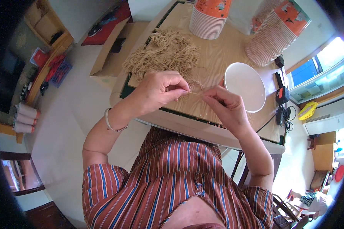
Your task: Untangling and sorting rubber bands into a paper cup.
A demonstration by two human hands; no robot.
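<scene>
One thin strand (195, 93); left hand (159, 88), right hand (229, 108) pinch it; ends indistinct; cup stack (209, 23) cut off above

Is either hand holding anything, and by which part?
The left hand and right hand pinch a thin tan strand, one at each side of its visible stretch. Whether those are its ends, I cannot tell.

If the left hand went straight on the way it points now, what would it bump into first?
Most likely the right hand: the left hand points across toward it, with a thin strand between them. Depth is hard to judge from this one view.
</scene>
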